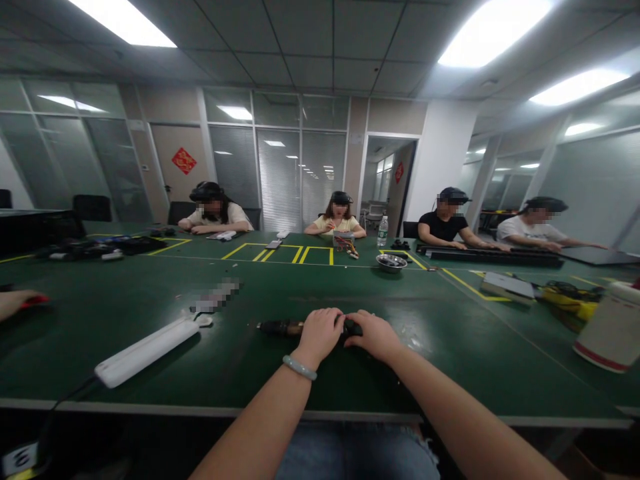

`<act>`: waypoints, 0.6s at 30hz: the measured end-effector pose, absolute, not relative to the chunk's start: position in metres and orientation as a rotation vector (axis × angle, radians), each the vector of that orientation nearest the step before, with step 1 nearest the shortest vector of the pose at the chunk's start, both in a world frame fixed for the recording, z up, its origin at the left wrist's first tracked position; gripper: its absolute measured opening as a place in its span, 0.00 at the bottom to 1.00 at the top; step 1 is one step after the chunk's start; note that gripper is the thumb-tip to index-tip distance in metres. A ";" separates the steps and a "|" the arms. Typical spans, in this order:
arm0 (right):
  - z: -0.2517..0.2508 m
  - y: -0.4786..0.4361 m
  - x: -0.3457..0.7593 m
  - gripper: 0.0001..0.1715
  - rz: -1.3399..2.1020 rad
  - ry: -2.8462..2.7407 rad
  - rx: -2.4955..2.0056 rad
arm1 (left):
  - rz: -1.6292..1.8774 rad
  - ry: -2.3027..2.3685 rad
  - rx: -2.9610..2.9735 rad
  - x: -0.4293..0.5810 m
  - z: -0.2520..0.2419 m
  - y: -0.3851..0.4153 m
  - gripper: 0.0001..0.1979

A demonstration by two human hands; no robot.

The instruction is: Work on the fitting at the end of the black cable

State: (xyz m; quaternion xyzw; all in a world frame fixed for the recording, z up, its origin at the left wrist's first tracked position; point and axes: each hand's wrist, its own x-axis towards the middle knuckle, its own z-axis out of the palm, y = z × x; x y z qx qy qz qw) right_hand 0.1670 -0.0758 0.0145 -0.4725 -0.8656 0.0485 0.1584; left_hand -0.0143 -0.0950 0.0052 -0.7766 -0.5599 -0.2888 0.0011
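A long dark rod-shaped object [280, 327], black with a brownish stretch and a small pale tip at its left end, lies crosswise on the green table. I cannot make out its kind. My left hand [323, 333], with a pale bangle at the wrist, is closed over its middle. My right hand [373, 335] is closed round the black right end, its fingertips almost meeting those of the left. Both hands hide much of the object. To the left lies a white power strip [147, 352], its cable running off the table's front edge.
Across the green table [240, 380] sit several people at work. A metal bowl [391, 263], a water bottle [383, 231] and a wired box [344, 241] stand farther back. A white container [607, 327] is at right; black cables [107, 247] lie at left. Another person's hand [20, 301] enters left.
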 end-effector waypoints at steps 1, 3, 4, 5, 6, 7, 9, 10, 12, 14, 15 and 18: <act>0.016 -0.078 0.173 0.36 0.164 -2.464 -1.344 | -0.881 -1.765 -2.453 -0.014 0.006 -0.095 0.21; 0.019 -0.084 0.189 0.37 0.246 -2.453 -1.333 | -0.847 -1.758 -2.481 -0.013 0.006 -0.095 0.22; 0.021 -0.087 0.197 0.37 0.292 -2.451 -1.333 | -0.838 -1.739 -2.500 -0.013 0.006 -0.095 0.23; 0.023 -0.092 0.206 0.37 0.339 -2.456 -1.334 | -0.835 -1.709 -2.519 -0.013 0.005 -0.095 0.22; 0.024 -0.096 0.215 0.37 0.374 -2.465 -1.328 | -0.835 -1.671 -2.538 -0.013 0.004 -0.095 0.22; 0.025 -0.100 0.223 0.35 0.400 -2.474 -1.315 | -0.837 -1.628 -2.552 -0.012 0.003 -0.095 0.21; 0.026 -0.110 0.236 0.29 0.430 -2.487 -1.283 | -0.836 -1.542 -2.563 -0.011 0.001 -0.096 0.18; 0.026 -0.115 0.239 0.25 0.432 -2.484 -1.275 | -0.833 -1.511 -2.559 -0.010 0.000 -0.097 0.17; 0.027 -0.124 0.242 0.19 0.415 -2.467 -1.284 | -0.822 -1.483 -2.545 -0.008 -0.002 -0.098 0.17; 0.027 -0.132 0.240 0.18 0.380 -2.451 -1.303 | -0.807 -1.474 -2.543 -0.007 -0.002 -0.098 0.15; 0.027 -0.135 0.238 0.18 0.371 -2.454 -1.310 | -0.797 -1.465 -2.551 -0.007 -0.002 -0.099 0.15; 0.024 -0.137 0.232 0.18 0.375 -2.492 -1.333 | -0.766 -1.422 -2.575 -0.005 -0.003 -0.098 0.13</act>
